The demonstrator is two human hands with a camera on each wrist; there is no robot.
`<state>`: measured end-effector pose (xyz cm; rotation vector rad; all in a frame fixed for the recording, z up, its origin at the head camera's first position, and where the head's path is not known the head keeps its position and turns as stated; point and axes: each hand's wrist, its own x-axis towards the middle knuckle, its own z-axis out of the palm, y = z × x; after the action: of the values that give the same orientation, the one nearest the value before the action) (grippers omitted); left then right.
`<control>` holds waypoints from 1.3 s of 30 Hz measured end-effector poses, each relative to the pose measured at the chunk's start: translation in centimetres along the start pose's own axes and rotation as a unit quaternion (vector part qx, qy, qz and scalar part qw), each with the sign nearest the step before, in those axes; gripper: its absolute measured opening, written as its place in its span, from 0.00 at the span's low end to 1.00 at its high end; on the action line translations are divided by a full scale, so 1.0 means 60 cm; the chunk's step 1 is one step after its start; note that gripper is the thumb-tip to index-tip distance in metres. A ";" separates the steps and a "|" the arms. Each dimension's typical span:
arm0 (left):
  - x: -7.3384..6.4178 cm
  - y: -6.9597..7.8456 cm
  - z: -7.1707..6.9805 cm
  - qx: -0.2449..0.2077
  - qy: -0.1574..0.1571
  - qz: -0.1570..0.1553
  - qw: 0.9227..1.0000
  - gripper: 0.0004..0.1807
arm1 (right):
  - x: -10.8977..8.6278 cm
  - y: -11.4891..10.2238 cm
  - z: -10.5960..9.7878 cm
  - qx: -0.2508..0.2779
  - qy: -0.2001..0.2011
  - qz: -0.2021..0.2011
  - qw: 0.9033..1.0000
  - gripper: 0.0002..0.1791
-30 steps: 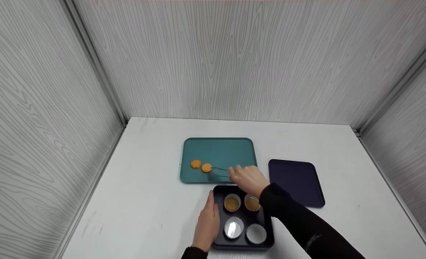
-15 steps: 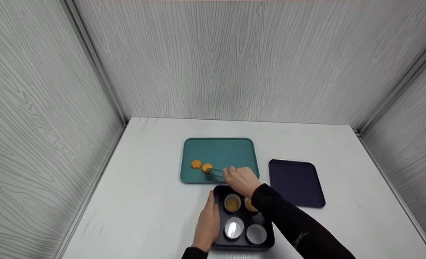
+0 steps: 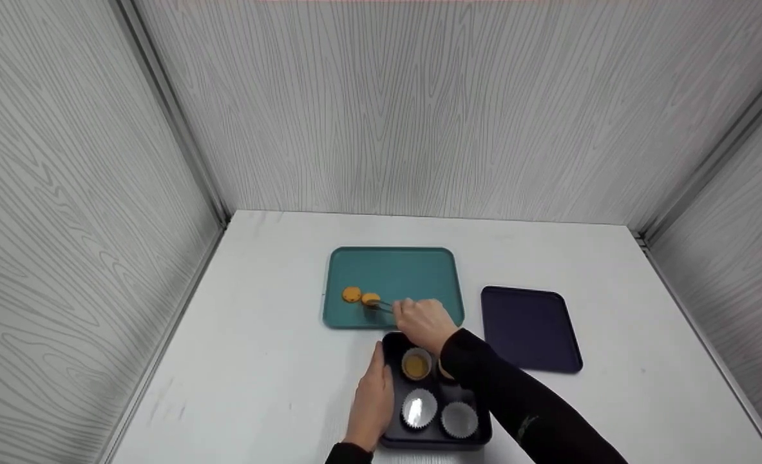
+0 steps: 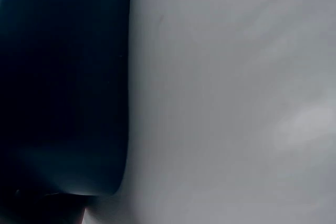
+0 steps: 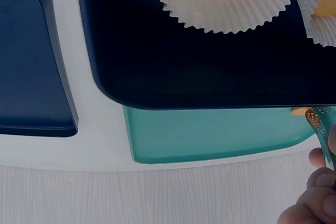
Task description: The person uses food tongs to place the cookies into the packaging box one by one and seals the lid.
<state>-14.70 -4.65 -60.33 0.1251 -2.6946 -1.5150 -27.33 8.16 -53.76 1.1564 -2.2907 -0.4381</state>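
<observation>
My right hand point(image 3: 424, 323) holds tongs point(image 3: 384, 306) over the front of the teal tray point(image 3: 393, 267). Their tips are on a round orange-yellow cookie point(image 3: 370, 298), which looks slightly tilted. Just left of it, a second cookie point(image 3: 351, 294) lies flat. With fingers fairly straight, my left hand point(image 3: 370, 405) rests along the left side of a dark box point(image 3: 432, 442). Inside are white paper baking cups: the back-left cup point(image 3: 416, 364) has a cookie in it, the front-left cup point(image 3: 419, 408) and front-right cup point(image 3: 459, 419) show none. My right arm partly covers the back-right cup, which also holds a cookie.
A dark square lid or tray point(image 3: 531, 328) lies on the white table point(image 3: 245, 348) to the right of the teal tray. Grey wood-grain panels point(image 3: 381, 109) enclose the table at the back and both sides.
My right hand has moved a little left, bringing the tongs over the right-hand cookie. Their arms have come closer together and the cookie has tipped slightly. My left hand stays put.
</observation>
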 end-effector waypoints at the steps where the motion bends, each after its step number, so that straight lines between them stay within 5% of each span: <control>1: 0.000 0.000 0.000 -0.002 0.000 -0.001 1.000 0.29 | -0.001 0.001 0.000 0.001 0.001 0.001 1.000 0.04; 23: -0.003 0.003 0.000 0.002 0.006 0.006 1.000 0.29 | -0.053 0.049 -0.024 0.004 0.043 0.001 0.999 0.10; 39: -0.003 0.003 0.000 0.002 0.000 -0.002 1.000 0.30 | -0.112 0.076 -0.047 0.048 0.117 0.013 0.992 0.13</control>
<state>-14.50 -4.57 -60.18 0.1300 -2.6986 -1.5120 -25.31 16.13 -51.31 1.1578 -2.1387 -0.1731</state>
